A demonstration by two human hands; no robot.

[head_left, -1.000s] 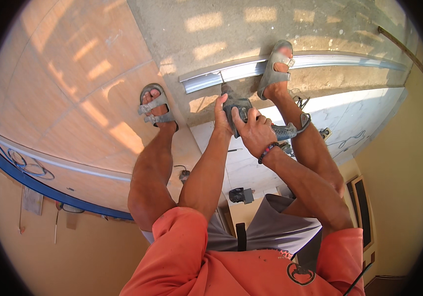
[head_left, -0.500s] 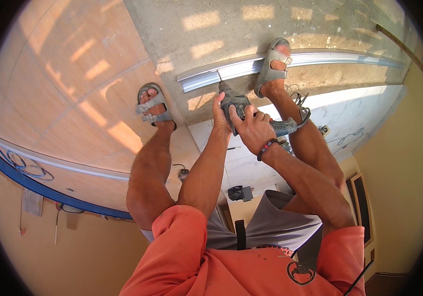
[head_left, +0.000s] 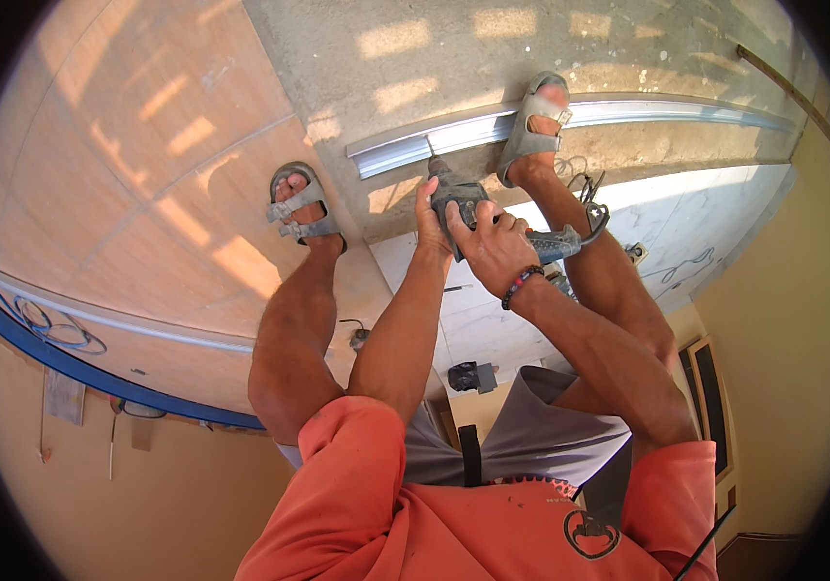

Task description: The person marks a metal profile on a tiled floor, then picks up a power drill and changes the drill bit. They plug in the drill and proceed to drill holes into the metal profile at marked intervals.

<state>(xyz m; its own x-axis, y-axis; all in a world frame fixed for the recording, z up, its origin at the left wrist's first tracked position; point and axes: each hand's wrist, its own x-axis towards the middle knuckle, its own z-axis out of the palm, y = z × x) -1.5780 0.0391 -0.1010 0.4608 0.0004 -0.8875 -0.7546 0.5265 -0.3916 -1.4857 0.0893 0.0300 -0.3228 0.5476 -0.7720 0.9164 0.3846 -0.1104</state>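
Observation:
A dusty dark power drill (head_left: 465, 200) lies sideways between my hands, its bit touching or very close to a silver metal channel (head_left: 405, 153) on the concrete. My left hand (head_left: 431, 225) wraps the drill body from the left, just behind the chuck. Over the rear part my right hand (head_left: 500, 250) is closed, with the drill's blue-grey handle (head_left: 558, 244) sticking out past its knuckles. The palm sides of both hands are hidden. My right sandalled foot (head_left: 535, 136) is on the channel, and my left sandalled foot (head_left: 302, 205) stands on the tan tiles.
Tan tiles (head_left: 163, 145) cover the left side, and bare concrete (head_left: 453, 58) lies ahead. White marbled tiles (head_left: 695, 208) are to the right, with a coiled dark cable (head_left: 591, 208) near my right leg. A black object (head_left: 470, 378) sits between my knees. A blue bar (head_left: 95, 373) runs along the left.
The drill and both hands have shifted only very slightly. My grip and my feet stay much as they were.

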